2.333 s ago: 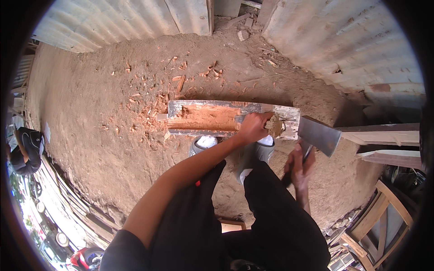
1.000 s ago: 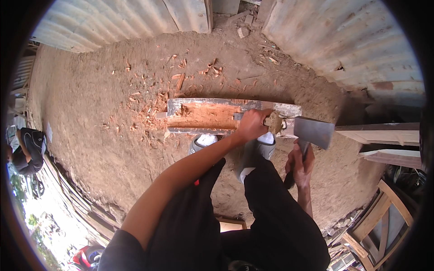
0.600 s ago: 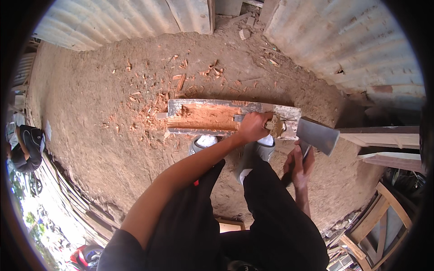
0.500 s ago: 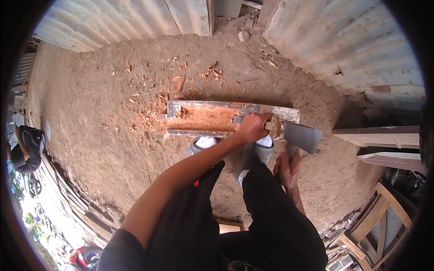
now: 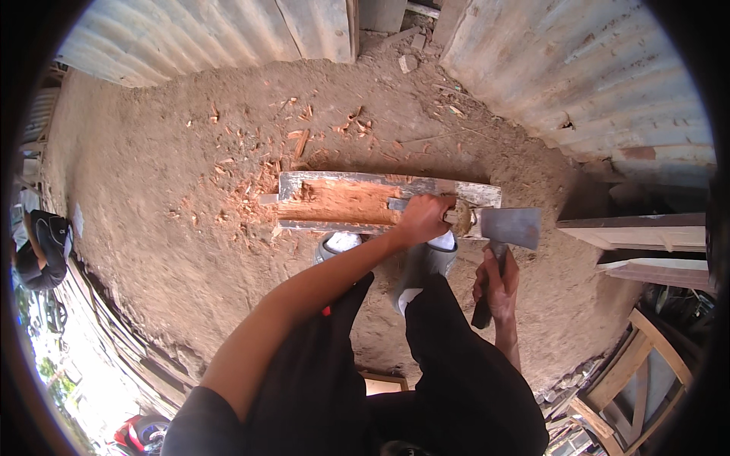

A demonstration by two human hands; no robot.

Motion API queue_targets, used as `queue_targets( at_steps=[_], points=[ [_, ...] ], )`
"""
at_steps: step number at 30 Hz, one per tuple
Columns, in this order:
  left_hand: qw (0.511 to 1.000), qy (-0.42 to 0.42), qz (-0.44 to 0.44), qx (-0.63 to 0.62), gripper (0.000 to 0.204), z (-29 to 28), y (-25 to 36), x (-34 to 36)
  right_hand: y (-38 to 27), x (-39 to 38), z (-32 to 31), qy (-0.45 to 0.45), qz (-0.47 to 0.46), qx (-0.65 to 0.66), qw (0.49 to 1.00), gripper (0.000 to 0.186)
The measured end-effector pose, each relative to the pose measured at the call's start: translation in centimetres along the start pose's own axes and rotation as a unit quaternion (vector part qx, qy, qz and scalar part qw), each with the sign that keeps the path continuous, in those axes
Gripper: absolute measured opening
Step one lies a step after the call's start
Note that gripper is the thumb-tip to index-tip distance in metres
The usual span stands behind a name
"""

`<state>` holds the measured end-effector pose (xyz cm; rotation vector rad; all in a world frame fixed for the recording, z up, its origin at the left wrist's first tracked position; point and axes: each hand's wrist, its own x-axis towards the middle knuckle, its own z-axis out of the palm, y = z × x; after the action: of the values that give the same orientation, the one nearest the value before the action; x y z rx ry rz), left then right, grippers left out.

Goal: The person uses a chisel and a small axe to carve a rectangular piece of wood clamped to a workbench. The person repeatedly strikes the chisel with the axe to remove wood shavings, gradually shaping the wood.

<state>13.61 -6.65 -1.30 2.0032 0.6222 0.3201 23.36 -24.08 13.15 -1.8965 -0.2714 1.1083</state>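
My left hand (image 5: pixel 422 218) is closed around a chisel with a frayed, battered butt (image 5: pixel 461 220); its flat metal blade (image 5: pixel 397 204) points left into the hollowed reddish groove of a weathered wooden beam (image 5: pixel 342 199). In my right hand (image 5: pixel 498 285) is the handle of a tool with a broad, flat steel head (image 5: pixel 511 226), like an axe. That head is held close beside the chisel's butt at the beam's right end; I cannot tell whether they touch. My feet in grey clogs (image 5: pixel 430 258) and white socks stand just on the near side of the beam.
Wood shavings (image 5: pixel 258 186) scatter over the dirt ground. Corrugated metal panels (image 5: pixel 578 76) border the far side. Wooden boards (image 5: pixel 646 232) and a wooden frame (image 5: pixel 639 342) lie right. Another person (image 5: pixel 42 251) and a red motorbike (image 5: pixel 137 433) appear at the left edge.
The steel head and my right hand have swung left toward the chisel since 0.6 seconds ago. My left hand keeps its grip in nearly the same place.
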Motion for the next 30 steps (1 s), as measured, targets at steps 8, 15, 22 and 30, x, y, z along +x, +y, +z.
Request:
queue_targets(
  at_steps=[8, 15, 22, 30],
  points=[
    [1.000, -0.016, 0.016, 0.007, 0.030, 0.1, 0.3, 0.2, 0.8, 0.1, 0.6, -0.024, 0.009, -0.044, 0.999, 0.023],
    [1.000, 0.000, 0.015, 0.013, 0.030, 1.1, -0.3, 0.0, -0.7, -1.0, 1.1, 0.089, -0.060, 0.107, 0.988, 0.025],
    [1.000, 0.013, 0.019, 0.006, 0.029, 0.1, -0.3, -0.7, -0.4, -0.2, 0.6, 0.002, -0.003, 0.004, 1.000, 0.023],
    [0.999, 0.040, -0.003, -0.028, 0.033, -0.7, -0.2, -0.5, 0.5, 0.3, 2.1, -0.009, 0.013, -0.053, 0.998, 0.026]
  ],
)
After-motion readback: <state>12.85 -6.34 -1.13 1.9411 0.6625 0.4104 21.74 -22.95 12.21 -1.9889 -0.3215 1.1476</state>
